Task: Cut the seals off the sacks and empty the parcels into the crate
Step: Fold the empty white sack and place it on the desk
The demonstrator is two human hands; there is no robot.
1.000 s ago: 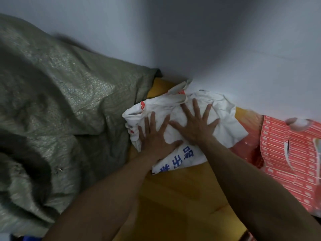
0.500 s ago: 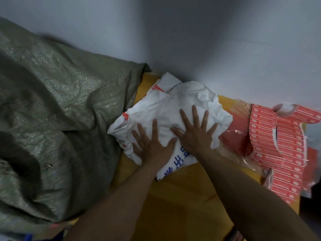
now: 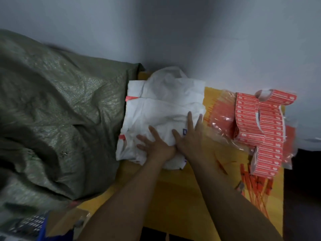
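A crumpled white woven sack (image 3: 165,101) with red and blue print lies flat on a yellow tabletop (image 3: 173,193) against the wall. My left hand (image 3: 154,145) presses on its near edge with fingers spread. Beside it, my right hand (image 3: 189,134) lies flat on the sack with straight fingers pointing away from me. A large green woven sack (image 3: 57,115) is heaped to the left, touching the white one.
Strips of red labels (image 3: 260,122) and a clear bag of red pieces (image 3: 220,117) lie at the right of the table, with loose orange-red seal ties (image 3: 251,186) near the right front edge. A blue crate corner (image 3: 41,228) shows at bottom left.
The white sack has been flattened out and both hands have slid back toward its near edge, closer together. The view has shifted so that more of the table's right side shows.
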